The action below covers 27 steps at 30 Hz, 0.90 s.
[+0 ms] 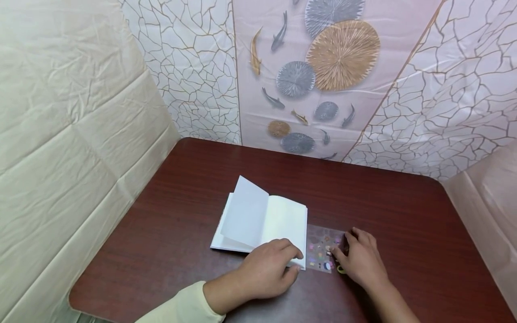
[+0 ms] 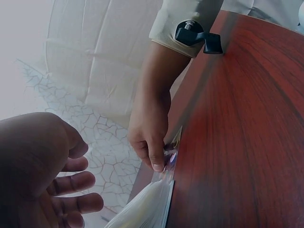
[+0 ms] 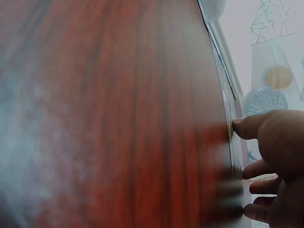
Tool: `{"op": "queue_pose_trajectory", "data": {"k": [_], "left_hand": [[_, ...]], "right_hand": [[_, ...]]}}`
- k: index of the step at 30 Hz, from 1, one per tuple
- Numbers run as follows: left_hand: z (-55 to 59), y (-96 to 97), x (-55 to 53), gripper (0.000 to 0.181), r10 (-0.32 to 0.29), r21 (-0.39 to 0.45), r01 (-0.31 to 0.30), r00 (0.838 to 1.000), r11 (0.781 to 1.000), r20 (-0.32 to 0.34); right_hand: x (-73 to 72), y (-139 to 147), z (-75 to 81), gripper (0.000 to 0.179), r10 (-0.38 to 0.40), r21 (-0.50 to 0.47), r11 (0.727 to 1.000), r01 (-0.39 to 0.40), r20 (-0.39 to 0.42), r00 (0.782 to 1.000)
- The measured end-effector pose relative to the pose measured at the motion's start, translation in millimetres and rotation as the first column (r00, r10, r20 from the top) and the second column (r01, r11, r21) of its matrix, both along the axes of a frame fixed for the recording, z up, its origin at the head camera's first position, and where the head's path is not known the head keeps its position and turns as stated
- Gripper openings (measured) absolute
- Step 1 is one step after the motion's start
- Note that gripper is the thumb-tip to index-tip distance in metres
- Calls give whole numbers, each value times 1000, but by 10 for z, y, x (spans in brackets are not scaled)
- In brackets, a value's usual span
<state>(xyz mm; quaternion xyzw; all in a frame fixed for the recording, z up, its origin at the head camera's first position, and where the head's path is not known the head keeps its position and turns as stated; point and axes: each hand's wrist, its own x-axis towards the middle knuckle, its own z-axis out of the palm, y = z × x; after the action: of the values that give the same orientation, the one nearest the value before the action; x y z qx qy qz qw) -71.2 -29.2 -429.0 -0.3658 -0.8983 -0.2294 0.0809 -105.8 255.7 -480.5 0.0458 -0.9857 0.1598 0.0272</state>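
An open book with blank white pages lies on the table, one leaf standing partly raised on its left side. Over the lower right corner of the book is my left hand, its fingers loosely bent with nothing between them in the left wrist view. A clear sheet of small colourful stickers lies against the book's right edge. My right hand rests at the sheet's right side, thumb touching it and fingers spread apart. Something with a yellow ring shape shows under that hand, mostly hidden.
The dark red wooden table has rounded corners. Cream cloth hangs at the left, and a patterned curtain with fish and round shapes stands behind the table.
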Motion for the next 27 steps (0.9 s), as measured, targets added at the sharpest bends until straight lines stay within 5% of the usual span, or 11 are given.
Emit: {"op": "queue_pose_trajectory", "data": {"k": [12, 17, 27], "left_hand": [[-25, 13, -10, 19, -12, 17, 12, 1000, 1000, -17], [-29, 24, -15, 19, -4, 27, 4, 1000, 1000, -7], [-31, 51, -51, 23, 42, 78, -50, 994, 996, 97]], "right_hand": [[11, -19, 35, 44, -22, -53, 998, 19, -54, 998], [27, -23, 105, 34, -91, -93, 991, 93, 21, 996], [55, -67, 285, 33, -64, -272, 959, 78, 60, 996]]}}
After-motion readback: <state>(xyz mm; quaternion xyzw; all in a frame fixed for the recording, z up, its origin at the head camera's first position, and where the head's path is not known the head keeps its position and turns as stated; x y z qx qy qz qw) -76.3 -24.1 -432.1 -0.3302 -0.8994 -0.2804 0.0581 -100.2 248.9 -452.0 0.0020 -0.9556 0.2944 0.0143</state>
